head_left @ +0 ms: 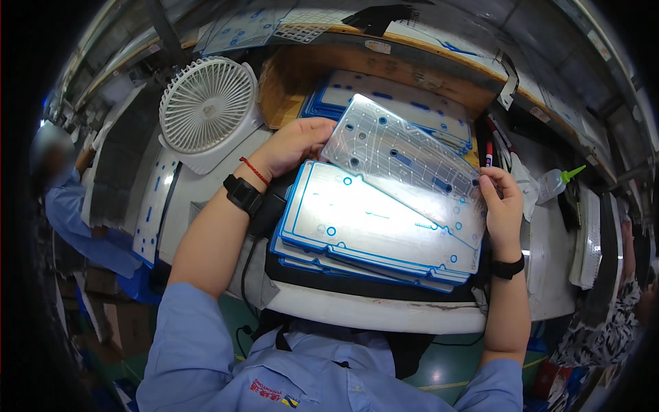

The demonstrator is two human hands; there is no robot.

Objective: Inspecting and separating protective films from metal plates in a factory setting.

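Silvery plate point(410, 152) aslant in pinch of left hand point(295, 145) and right hand point(504, 208)

Glossy, finely lined rectangular plate point(381, 141), aslant over the blue-edged stack point(336, 213)

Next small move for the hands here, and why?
I'd probably square up the patterned panel over the stack of blue-edged plates: the left hand and right hand grip its opposite ends, and its near edge looks skewed across the top plate. Whether it touches that plate, I can't tell.
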